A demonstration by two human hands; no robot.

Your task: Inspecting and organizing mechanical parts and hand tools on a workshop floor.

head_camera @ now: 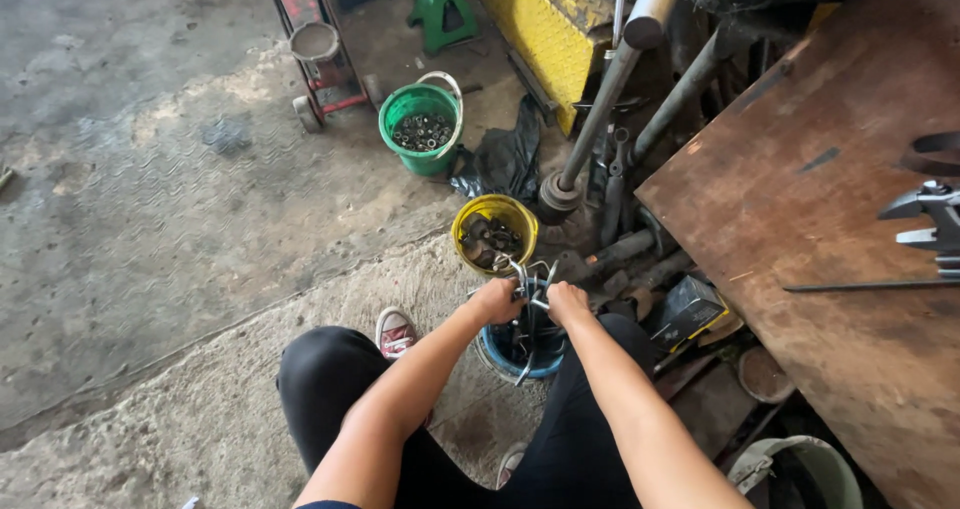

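Rough concrete floor [150,219]; both hands [530,301] grip tangled metal clamps [528,279] over blue bucket [520,361].

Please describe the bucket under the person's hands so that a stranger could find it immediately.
Start from the big rusty brown table on the right. On the floor at its left lies dark scrap, with three buckets. The blue bucket is nearest the person, between the knees; the others are yellow and green.

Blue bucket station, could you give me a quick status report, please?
Left hand and right hand both gripping metal rings over blue bucket. Yellow bucket of parts just beyond. Nothing in the way.
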